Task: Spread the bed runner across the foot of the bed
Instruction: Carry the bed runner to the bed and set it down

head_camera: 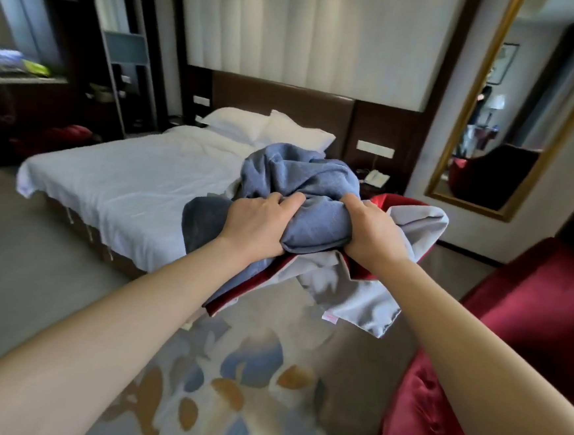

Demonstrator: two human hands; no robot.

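A bunched-up bed runner (302,180), blue-grey on one face with a pale grey lining and red trim, hangs in the air in front of me over the carpet. My left hand (257,222) grips the bundle on its left side, fingers dug into the folds. My right hand (372,229) grips it on the right. A loose pale corner droops below my right wrist. The bed (127,177) with a white sheet and two white pillows (268,128) lies ahead and to the left, its foot end nearest me. Part of the bed's right side is hidden behind the bundle.
A red armchair (494,353) stands close on my right. A patterned carpet (232,367) covers the floor below my arms. A gold-framed mirror (500,107) leans on the right wall. A nightstand with a phone (376,179) sits beside the headboard. Dark shelving and a desk stand at the far left.
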